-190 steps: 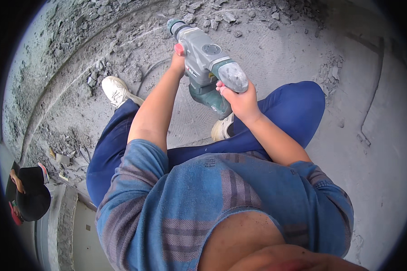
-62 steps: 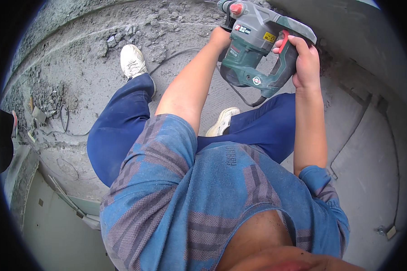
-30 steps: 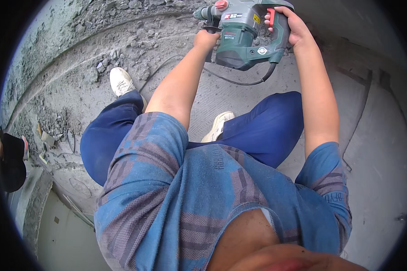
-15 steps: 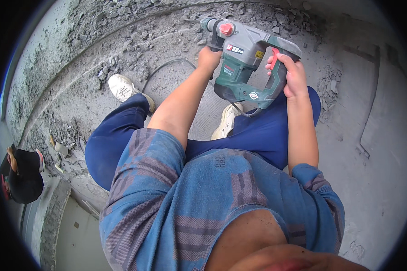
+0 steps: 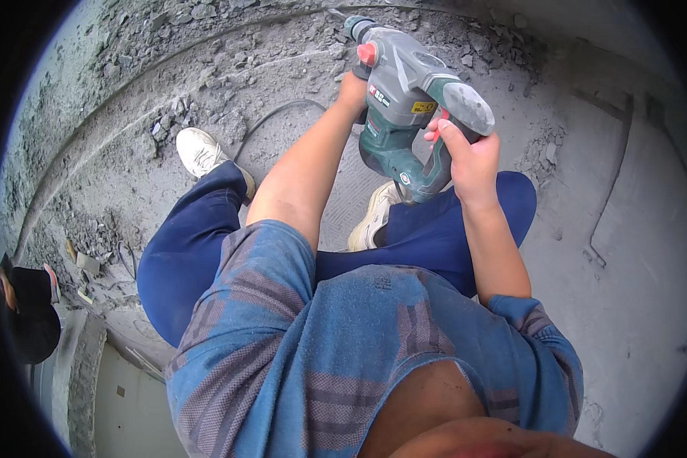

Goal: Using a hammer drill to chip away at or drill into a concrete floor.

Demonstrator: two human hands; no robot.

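Observation:
A green and grey rotary hammer drill (image 5: 408, 65) with a red knob is held in front of me in both hands. My left hand (image 5: 352, 93) wraps round its side handle near the chuck. On the rear handle, my right hand (image 5: 469, 156) is closed with fingers by the red trigger. The bit (image 5: 337, 13) points up and left, toward the broken rubble (image 5: 229, 46) along the far side; whether its tip touches anything I cannot tell. The drill's body hangs above my white shoe (image 5: 374, 217).
A dark cable (image 5: 271, 113) loops over the dusty floor between my left shoe (image 5: 202, 153) and the drill. Another person in black (image 5: 34, 313) is at the far left, near small debris. A concrete ledge (image 5: 80, 374) stands at lower left. Cracked grooves (image 5: 614, 183) mark the floor on the right.
The drill has turned, its rear swinging down and left and its top tilting into view. My right hand moved left with it. The person at left has shifted toward the picture's edge.

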